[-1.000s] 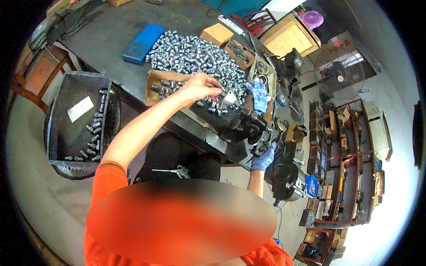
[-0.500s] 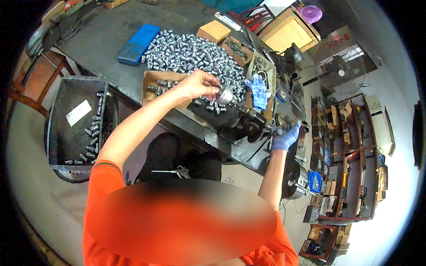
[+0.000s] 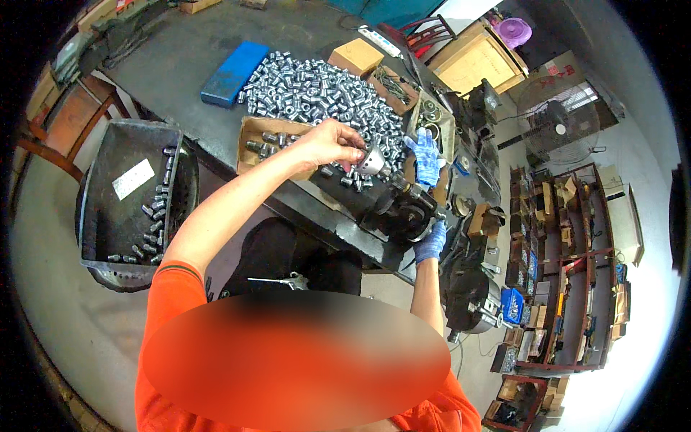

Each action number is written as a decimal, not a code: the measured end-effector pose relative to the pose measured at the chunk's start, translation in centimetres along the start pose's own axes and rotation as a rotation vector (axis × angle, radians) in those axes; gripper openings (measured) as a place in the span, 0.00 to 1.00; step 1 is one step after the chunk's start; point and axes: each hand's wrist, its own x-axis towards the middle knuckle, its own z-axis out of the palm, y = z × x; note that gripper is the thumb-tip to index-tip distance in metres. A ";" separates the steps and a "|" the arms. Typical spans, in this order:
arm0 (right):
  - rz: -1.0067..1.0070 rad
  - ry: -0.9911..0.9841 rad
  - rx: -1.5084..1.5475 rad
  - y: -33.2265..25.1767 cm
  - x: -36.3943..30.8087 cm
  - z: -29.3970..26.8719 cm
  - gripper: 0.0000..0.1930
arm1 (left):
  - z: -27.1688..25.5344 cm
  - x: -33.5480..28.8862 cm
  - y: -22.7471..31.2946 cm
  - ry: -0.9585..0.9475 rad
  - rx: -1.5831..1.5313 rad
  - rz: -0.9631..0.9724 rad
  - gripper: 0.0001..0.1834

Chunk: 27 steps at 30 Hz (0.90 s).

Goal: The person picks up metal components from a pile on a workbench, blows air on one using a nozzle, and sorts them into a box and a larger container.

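Two hands, both belonging to one person in an orange top (image 3: 176, 286): left hand (image 3: 331, 146), bare, fingers bent and drawn together against the near end of one conical metal chuck (image 3: 373, 163); from where I stand, I cannot tell whether a small part sits between the fingertips. Right hand (image 3: 430, 243), in a blue glove, fingers curled at the right end of one black machine (image 3: 394, 214); what it grips, if anything, is hidden. Said chuck is mounted on the machine, at the near edge of the dark counter (image 3: 155, 65). Beyond the chuck, one broad heap of shiny metal fittings (image 3: 317, 90), loose. One open cardboard box (image 3: 252, 160), left of the chuck and partly behind the left forearm (image 3: 237, 209), containing further fittings. One long blue case (image 3: 235, 72), just left of the heap. One tan carton (image 3: 356, 55), at the heap's far right; near it, one smaller open carton (image 3: 404, 102) and one tray (image 3: 448, 137) with rings. One second blue glove (image 3: 426, 160), lying between tray and machine. Left of the counter, one black bin (image 3: 108, 223), holding one pale card (image 3: 133, 179) and scattered fittings. Far right, one fan (image 3: 559, 128) and one reddish shelving rack (image 3: 576, 258).
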 end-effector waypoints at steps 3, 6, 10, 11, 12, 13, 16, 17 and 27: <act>-0.055 0.122 -0.142 -0.6 1.1 0.4 0.16 | 0.1 0.2 0.2 0.010 -0.002 -0.016 0.12; -0.322 0.379 -0.424 -2.8 3.0 1.8 0.17 | 0.3 0.3 0.7 0.025 0.035 -0.055 0.12; -0.448 0.377 -0.275 -6.4 1.5 6.0 0.17 | 0.3 -0.3 1.0 0.063 0.058 -0.075 0.13; -0.462 0.367 -0.245 -7.6 0.7 5.2 0.17 | 0.5 -0.3 1.1 0.053 0.038 -0.071 0.13; -0.481 0.248 -0.183 -7.9 -1.7 6.1 0.19 | 0.5 -0.3 1.0 0.053 0.022 -0.073 0.13; -0.497 0.270 -0.172 -7.6 -4.2 7.7 0.17 | 0.1 -0.5 0.6 0.060 -0.001 -0.073 0.13; -0.500 0.272 -0.302 -6.4 -6.3 3.0 0.16 | 0.1 -0.4 0.9 0.077 0.005 -0.101 0.13; -0.480 0.250 -0.372 -5.8 -6.4 1.0 0.16 | -0.1 -0.3 0.4 0.087 -0.008 -0.096 0.13; -0.429 0.352 -0.379 -1.8 3.3 1.4 0.15 | -1.7 -2.1 1.5 0.196 0.238 -0.102 0.11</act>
